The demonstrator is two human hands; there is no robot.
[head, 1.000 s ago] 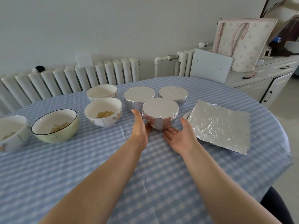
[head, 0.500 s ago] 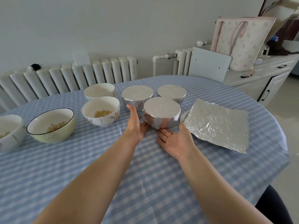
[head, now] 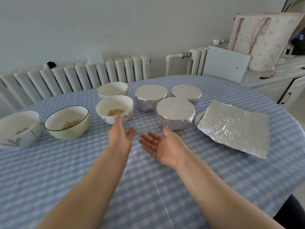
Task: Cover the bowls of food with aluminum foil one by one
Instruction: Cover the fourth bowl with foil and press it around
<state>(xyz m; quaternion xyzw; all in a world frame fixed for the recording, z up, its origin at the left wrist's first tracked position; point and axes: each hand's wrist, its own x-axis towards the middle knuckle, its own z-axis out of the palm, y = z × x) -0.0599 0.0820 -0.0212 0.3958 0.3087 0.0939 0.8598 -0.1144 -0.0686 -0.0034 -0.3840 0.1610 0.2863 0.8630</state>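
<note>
Both hands hover empty over the desk, left hand and right hand spread wide (palms inward). Beyond, the nearest foil-covered bowl sits beside stacked foil sheets; uncovered bowl stands left.

A single head-worn view was aimed forward and down, from close above the desk, toward the radiator beyond.
</note>
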